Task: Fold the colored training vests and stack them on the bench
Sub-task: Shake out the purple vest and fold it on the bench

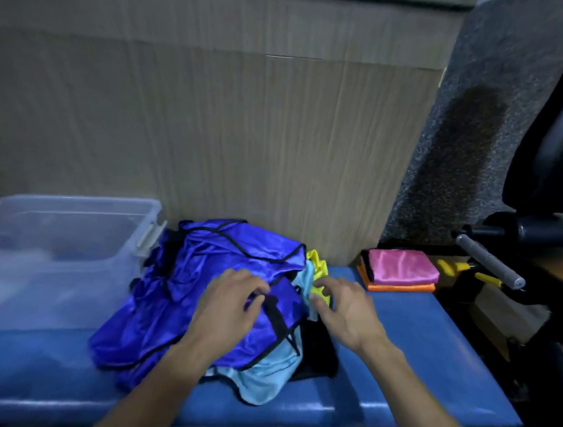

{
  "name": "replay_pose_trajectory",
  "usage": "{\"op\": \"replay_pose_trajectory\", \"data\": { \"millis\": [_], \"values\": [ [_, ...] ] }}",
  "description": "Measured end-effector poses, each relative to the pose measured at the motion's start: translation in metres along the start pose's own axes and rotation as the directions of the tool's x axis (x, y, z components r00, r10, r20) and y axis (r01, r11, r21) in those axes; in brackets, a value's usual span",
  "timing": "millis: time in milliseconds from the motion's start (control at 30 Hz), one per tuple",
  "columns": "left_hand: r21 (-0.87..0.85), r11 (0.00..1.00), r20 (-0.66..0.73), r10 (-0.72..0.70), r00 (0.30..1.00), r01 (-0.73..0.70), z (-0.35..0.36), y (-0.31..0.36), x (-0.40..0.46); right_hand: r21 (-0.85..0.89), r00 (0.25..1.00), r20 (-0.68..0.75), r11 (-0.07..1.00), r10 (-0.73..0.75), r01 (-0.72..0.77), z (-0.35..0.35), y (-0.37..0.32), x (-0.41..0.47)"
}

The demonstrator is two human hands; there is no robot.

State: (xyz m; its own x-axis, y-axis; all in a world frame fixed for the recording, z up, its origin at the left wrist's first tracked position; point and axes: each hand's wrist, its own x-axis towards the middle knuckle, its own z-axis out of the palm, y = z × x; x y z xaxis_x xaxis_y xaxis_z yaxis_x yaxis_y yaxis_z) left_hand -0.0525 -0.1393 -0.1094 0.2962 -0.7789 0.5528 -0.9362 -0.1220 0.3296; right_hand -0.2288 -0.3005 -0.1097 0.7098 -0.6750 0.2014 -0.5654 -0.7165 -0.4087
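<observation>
On the blue padded bench [412,364], centre frame, lies a loose heap of training vests: a royal-blue vest [206,274] with black trim on top, a light-blue vest [263,377] spilling out toward 6 o'clock, a yellow vest [318,263] poking out at 2 o'clock of the heap. Left hand [227,307] rests on the royal-blue vest, fingers curled, tips pressing into the fabric; whether it pinches cloth, cannot tell. Right hand [343,308] sits at the heap's 3 o'clock edge, thumb and fingertips pinching the yellow vest. Folded stack at 2 o'clock: pink vest [400,262] over orange vest [399,286]. Clear plastic bin [62,252] at 9 o'clock, touching the heap.
</observation>
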Motion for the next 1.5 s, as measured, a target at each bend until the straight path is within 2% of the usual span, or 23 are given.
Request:
{"op": "replay_pose_trajectory", "data": {
  "millis": [67,100,167,233,267,333,433,533,600,667,767,833,900,967,1100,1200,1233,1300,1367,1433,1467,1500],
  "values": [
    [0.034,0.999,-0.116,-0.039,0.993,0.043,-0.022,-0.019,-0.013,0.084,1.000,0.019,0.996,-0.009,0.008,0.011,-0.019,-0.010],
    [0.066,0.994,-0.128,-0.075,0.989,0.084,-0.031,-0.027,-0.018,0.143,1.000,0.018,0.990,-0.009,0.007,0.017,-0.027,-0.014],
    [0.173,0.963,-0.031,-0.203,0.979,0.206,-0.042,-0.037,-0.026,0.244,0.999,0.033,0.970,0.000,-0.008,0.030,-0.040,-0.022],
    [0.325,0.898,0.118,-0.351,0.929,0.298,-0.043,-0.045,-0.033,0.296,0.999,0.031,0.955,-0.011,0.001,0.038,-0.049,-0.025],
    [0.377,0.872,0.155,-0.392,0.907,0.313,-0.042,-0.049,-0.036,0.308,1.000,0.026,0.951,-0.015,0.006,0.042,-0.052,-0.023],
    [0.400,0.865,0.162,-0.393,0.905,0.303,-0.042,-0.055,-0.038,0.343,1.000,0.024,0.939,-0.011,0.002,0.046,-0.058,-0.019],
    [0.247,0.917,0.095,-0.343,0.934,0.312,-0.046,-0.060,-0.036,0.386,1.000,-0.010,0.922,-0.019,0.021,0.049,-0.064,-0.012],
    [-0.106,0.952,0.068,-0.282,0.957,0.288,-0.050,-0.055,-0.039,0.399,0.994,-0.082,0.911,-0.074,0.101,0.050,-0.065,-0.004],
    [-0.347,0.911,0.067,-0.213,0.975,0.222,-0.054,-0.042,-0.039,0.410,0.985,-0.077,0.896,-0.153,0.171,0.049,-0.070,0.000],
    [-0.500,0.851,0.083,-0.138,0.987,0.161,-0.056,-0.026,-0.038,0.423,0.972,-0.059,0.877,-0.227,0.230,0.052,-0.077,0.003],
    [-0.628,0.767,0.092,-0.095,0.991,0.131,-0.056,-0.012,-0.038,0.392,0.960,-0.099,0.877,-0.261,0.279,0.053,-0.086,0.006],
    [-0.645,0.751,0.099,-0.103,0.990,0.143,-0.057,-0.012,-0.039,0.531,0.981,-0.089,0.825,-0.175,0.195,0.045,-0.088,0.007],
    [-0.637,0.753,0.136,-0.098,0.986,0.163,-0.059,-0.015,-0.043,0.761,0.998,-0.044,0.646,-0.037,0.057,0.029,-0.088,0.005],
    [-0.588,0.789,0.183,-0.085,0.979,0.179,-0.060,-0.018,-0.048,0.888,0.997,-0.003,0.458,0.082,-0.035,0.012,-0.082,0.002],
    [-0.364,0.926,0.070,-0.082,0.994,0.102,-0.058,-0.036,-0.051,0.983,0.969,0.008,0.178,0.249,-0.054,-0.013,-0.062,-0.004],
    [-0.265,0.949,0.035,-0.168,0.985,0.171,-0.056,-0.055,-0.051,0.999,0.926,-0.015,0.034,0.377,0.002,-0.023,-0.040,-0.007],
    [-0.242,0.946,0.083,-0.199,0.976,0.214,-0.055,-0.061,-0.053,1.000,0.911,-0.007,-0.005,0.413,0.010,-0.023,-0.029,-0.007],
    [-0.143,0.955,0.275,-0.215,0.937,0.261,-0.049,-0.072,-0.058,0.996,0.896,0.004,-0.086,0.444,0.038,-0.025,-0.012,-0.010],
    [0.029,0.974,0.421,-0.215,0.881,0.224,-0.042,-0.077,-0.061,0.980,0.884,0.023,-0.184,0.468,0.072,-0.029,0.002,-0.013],
    [0.060,0.972,0.402,-0.232,0.886,0.228,-0.041,-0.073,-0.057,0.981,0.856,0.021,-0.175,0.517,0.081,-0.034,0.015,-0.019],
    [0.018,0.968,0.355,-0.240,0.904,0.250,-0.043,-0.070,-0.055,0.996,0.845,-0.008,-0.070,0.534,0.054,-0.035,0.018,-0.024],
    [-0.046,0.960,0.307,-0.251,0.918,0.277,-0.047,-0.066,-0.052,0.993,0.854,-0.037,0.111,0.519,-0.024,-0.035,0.017,-0.032]
  ]
}}
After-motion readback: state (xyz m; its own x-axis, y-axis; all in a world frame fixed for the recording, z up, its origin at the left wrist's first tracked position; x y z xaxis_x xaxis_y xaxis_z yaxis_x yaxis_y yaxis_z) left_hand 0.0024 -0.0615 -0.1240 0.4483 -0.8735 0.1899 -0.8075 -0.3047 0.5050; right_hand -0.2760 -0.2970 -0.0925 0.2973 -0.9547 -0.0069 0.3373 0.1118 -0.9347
